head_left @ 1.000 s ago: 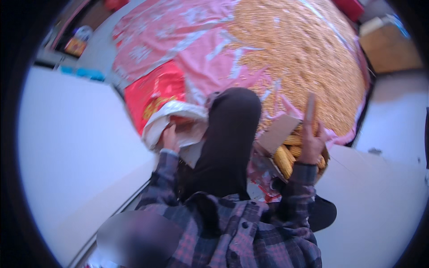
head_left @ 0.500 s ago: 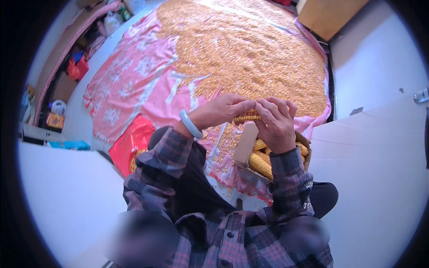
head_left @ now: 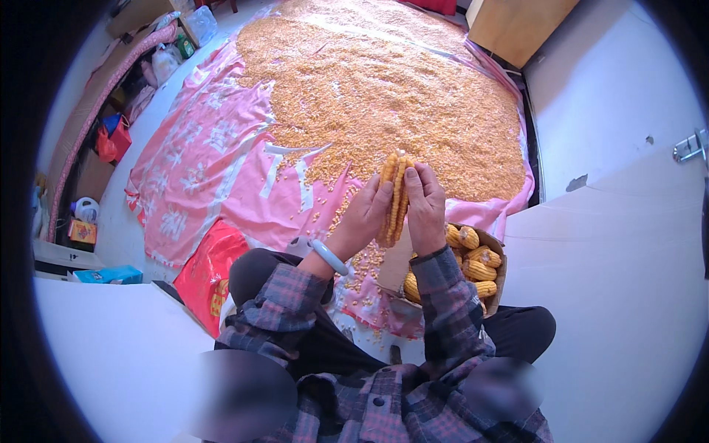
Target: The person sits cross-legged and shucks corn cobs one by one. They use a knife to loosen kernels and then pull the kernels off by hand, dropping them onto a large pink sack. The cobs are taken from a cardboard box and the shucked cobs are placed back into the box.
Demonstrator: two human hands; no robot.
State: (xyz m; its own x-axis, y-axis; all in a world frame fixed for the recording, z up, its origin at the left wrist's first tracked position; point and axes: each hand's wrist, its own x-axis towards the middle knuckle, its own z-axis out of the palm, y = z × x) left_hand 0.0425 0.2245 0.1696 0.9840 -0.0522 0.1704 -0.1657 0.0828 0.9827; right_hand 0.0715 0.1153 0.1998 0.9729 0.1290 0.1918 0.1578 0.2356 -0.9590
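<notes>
An ear of corn (head_left: 396,198) stands upright between my hands, its pale tip pointing away from me. Dark grooves run lengthwise between its rows of yellow kernels. My left hand (head_left: 361,220), with a pale bangle at the wrist, is closed on the ear's left side. From the right, my right hand (head_left: 426,209) grips it with the thumb along the front. Close by my right forearm, a cardboard box (head_left: 396,267) holds several ears of corn (head_left: 478,270); the forearm hides part of it.
Loose corn kernels (head_left: 391,96) cover much of a pink floral cloth (head_left: 192,170) on the floor ahead. A red plastic bag (head_left: 210,258) lies by my left knee. Bags and bottles line the left wall. A wooden cabinet (head_left: 517,29) stands far right, beyond a white door (head_left: 613,244).
The ear has turned from lying crosswise to standing upright, and my hands now hold it from both sides. My right hand has moved left off the box, showing more ears inside. The view has shifted.
</notes>
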